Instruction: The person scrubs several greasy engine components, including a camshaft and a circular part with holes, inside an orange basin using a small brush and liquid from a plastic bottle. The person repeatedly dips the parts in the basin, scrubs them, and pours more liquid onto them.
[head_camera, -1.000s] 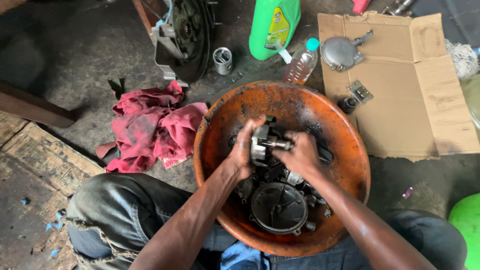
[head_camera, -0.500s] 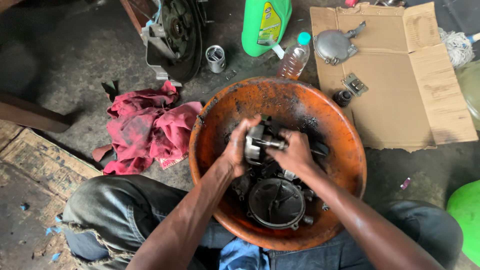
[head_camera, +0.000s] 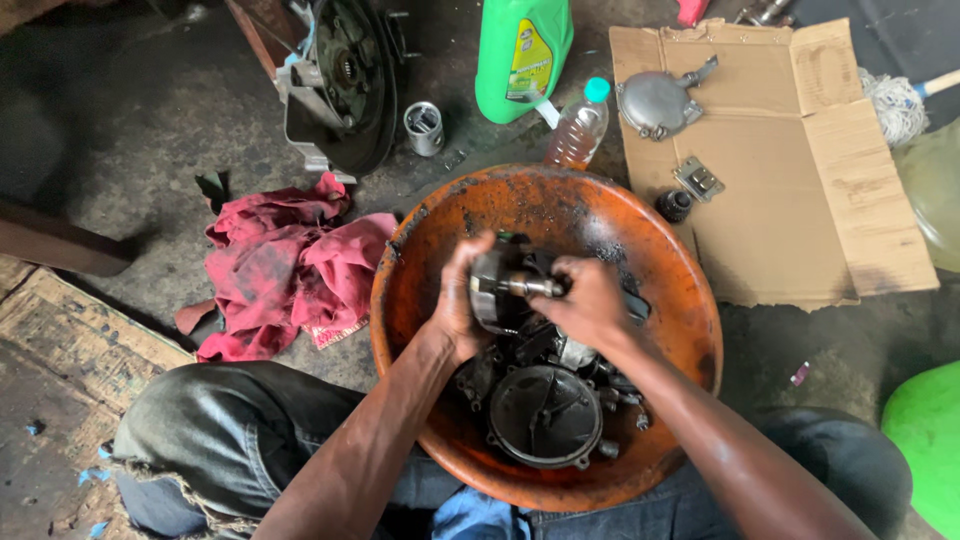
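The round metal engine part with a stub shaft (head_camera: 497, 287) sits at the centre of the frame, held over the orange basin (head_camera: 690, 300) between both hands. Going left to right: a crumpled red rag (head_camera: 285, 265) lies on the concrete at centre left, with a wheel hub assembly (head_camera: 345, 85) above it at upper left and a small metal cylinder (head_camera: 424, 128) just beside that. The left hand (head_camera: 462, 305) is clamped around the part's round body; the right hand (head_camera: 590, 300) is closed on the shaft end. A dark round housing (head_camera: 545, 415) lies in the basin below them. This looks like cleaning or working the shaft. At upper right a grey cover (head_camera: 655, 102) rests on flattened cardboard (head_camera: 800, 180).
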